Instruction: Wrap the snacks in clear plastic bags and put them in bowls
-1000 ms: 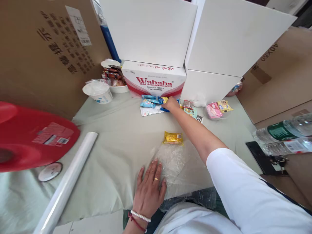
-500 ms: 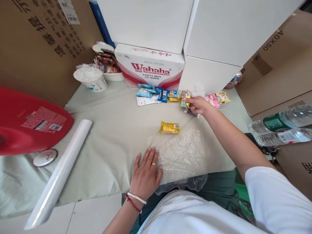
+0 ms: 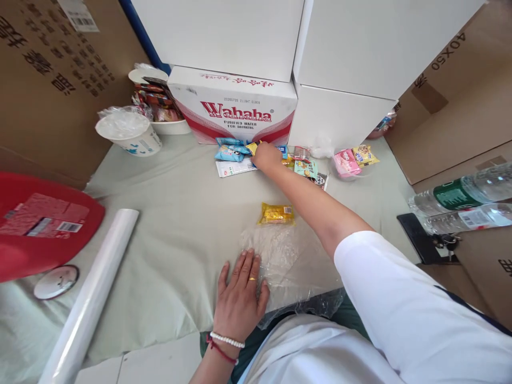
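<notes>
My left hand [image 3: 240, 296] lies flat with fingers spread on the left edge of a clear plastic sheet [image 3: 296, 261] near the table's front edge. A yellow snack packet [image 3: 276, 213] rests just beyond the sheet. My right hand [image 3: 266, 157] reaches far across to a row of small snack packets [image 3: 232, 152] in front of the Wahaha box [image 3: 234, 109]. Its fingers are curled over the packets, touching a yellow one; what they grip is hidden.
A roll of clear film [image 3: 90, 298] lies at the left beside a red object [image 3: 44, 224] and a round lid [image 3: 56, 281]. White bowls [image 3: 126, 132] stand at the back left. Pink and yellow packets [image 3: 352, 159] and water bottles [image 3: 464, 205] are on the right. Cardboard boxes surround the table.
My right hand moved left from the packets at centre right back to the blue and yellow packets by the Wahaha box. My left hand stayed on the plastic sheet.
</notes>
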The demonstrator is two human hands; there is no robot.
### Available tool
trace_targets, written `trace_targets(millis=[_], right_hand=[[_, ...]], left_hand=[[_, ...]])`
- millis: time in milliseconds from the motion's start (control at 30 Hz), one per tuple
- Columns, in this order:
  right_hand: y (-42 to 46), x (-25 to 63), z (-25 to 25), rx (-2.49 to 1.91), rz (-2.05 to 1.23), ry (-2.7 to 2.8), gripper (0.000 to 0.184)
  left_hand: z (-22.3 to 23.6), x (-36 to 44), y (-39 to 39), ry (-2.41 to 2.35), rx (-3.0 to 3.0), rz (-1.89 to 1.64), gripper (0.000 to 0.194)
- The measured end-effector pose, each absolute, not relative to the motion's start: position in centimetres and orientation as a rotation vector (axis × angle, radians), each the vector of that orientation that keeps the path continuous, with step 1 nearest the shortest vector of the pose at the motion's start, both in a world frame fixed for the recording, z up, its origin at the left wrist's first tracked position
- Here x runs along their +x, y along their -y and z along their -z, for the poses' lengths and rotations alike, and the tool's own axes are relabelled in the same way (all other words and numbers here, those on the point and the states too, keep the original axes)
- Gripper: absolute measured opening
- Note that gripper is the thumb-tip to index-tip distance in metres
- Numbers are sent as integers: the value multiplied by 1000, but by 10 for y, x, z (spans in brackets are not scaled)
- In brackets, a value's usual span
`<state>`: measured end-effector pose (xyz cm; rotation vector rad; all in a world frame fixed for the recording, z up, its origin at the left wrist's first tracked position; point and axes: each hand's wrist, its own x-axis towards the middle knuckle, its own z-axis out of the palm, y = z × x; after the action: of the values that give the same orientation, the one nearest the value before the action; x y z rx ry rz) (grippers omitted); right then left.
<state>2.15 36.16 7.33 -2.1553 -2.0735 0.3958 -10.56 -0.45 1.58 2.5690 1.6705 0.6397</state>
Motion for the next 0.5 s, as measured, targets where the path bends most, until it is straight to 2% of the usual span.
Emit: trace_targets(millis=[100, 267, 400, 500], right_hand=[[-355, 23, -71, -2145, -355, 2136, 40], [-317, 54, -78, -1982, -376, 2485, 55], [-286, 88, -87, -1689, -482, 2782, 58], [-277, 103, -95, -1741, -560, 2655, 60]], left_hand=[[-15, -105, 5, -1672, 2569, -638, 62], [-13, -105, 6, -1683, 2572, -606, 60], [-11, -106, 6, -1682, 2588, -571, 59], [-11, -106, 6, -1685, 2599, -564, 61]])
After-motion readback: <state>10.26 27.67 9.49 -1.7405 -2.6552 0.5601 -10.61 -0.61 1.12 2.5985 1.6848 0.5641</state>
